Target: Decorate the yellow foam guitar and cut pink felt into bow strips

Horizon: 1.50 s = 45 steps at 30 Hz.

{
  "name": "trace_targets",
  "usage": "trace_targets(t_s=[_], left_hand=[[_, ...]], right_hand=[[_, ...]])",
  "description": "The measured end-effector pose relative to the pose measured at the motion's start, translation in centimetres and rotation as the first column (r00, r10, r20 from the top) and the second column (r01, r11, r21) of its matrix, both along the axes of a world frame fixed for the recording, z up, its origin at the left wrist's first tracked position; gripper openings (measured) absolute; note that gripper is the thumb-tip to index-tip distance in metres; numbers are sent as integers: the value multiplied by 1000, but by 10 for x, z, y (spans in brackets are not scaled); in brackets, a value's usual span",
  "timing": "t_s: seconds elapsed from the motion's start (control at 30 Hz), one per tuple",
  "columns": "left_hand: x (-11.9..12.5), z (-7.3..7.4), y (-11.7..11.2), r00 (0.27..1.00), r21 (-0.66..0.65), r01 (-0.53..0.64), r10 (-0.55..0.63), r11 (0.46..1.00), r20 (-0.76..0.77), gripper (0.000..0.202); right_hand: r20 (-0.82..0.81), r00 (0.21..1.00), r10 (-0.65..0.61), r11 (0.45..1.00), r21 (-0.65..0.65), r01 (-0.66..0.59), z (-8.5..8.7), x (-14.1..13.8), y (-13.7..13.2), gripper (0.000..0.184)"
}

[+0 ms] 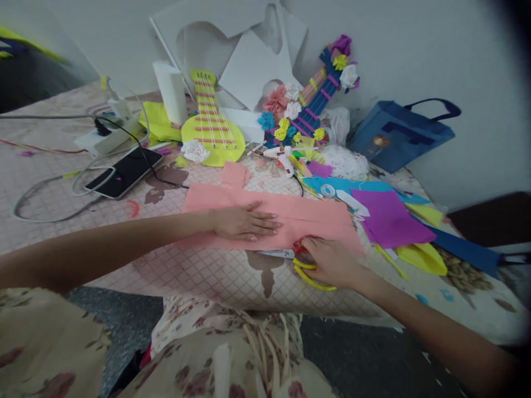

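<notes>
A long sheet of pink crepe paper [315, 213] lies flat along the front of the table. My left hand [244, 221] rests palm down on its left half, fingers stretched out. At the sheet's near right edge, my right hand [332, 262] grips a pair of scissors [313, 282] with yellow and red handles. Their blades point left along the near edge of the paper; whether paper lies between them I cannot tell. Just beyond the sheet is a smaller pink paper piece [234, 174].
Behind stand a yellow paper guitar [213, 130] and a flowered blue one [317, 105]. A hot glue gun [284, 157] lies before them. Left are a phone [126, 171] and a power strip [103, 138] with cables. Right are purple paper [392, 218] and a blue bag [398, 135].
</notes>
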<state>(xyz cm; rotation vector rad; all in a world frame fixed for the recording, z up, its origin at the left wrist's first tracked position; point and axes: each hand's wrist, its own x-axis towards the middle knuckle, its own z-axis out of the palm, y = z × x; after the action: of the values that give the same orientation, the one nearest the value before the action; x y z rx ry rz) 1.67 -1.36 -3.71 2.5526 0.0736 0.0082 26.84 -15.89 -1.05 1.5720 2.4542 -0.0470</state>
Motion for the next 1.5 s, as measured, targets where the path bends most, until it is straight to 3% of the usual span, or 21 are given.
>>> trace_targets(t_s=[0.2, 0.53, 1.03, 1.5], left_hand=[[-1, -4, 2, 993, 59, 56, -62, 997, 103, 51], [-1, -11, 5, 993, 180, 100, -110, 979, 50, 51], [-1, -17, 9, 989, 182, 124, -137, 975, 58, 51], [0, -19, 9, 985, 198, 128, -148, 972, 90, 52]], right_hand=[[47, 999, -7, 999, -42, 9, -1, 1, -2, 28], [-27, 1000, -13, 1000, 22, 14, -3, 2, -9, 33], [-33, 999, 22, 1000, 12, -21, -4, -20, 1, 36], [19, 1000, -9, 1000, -30, 10, -2, -20, -1, 34]])
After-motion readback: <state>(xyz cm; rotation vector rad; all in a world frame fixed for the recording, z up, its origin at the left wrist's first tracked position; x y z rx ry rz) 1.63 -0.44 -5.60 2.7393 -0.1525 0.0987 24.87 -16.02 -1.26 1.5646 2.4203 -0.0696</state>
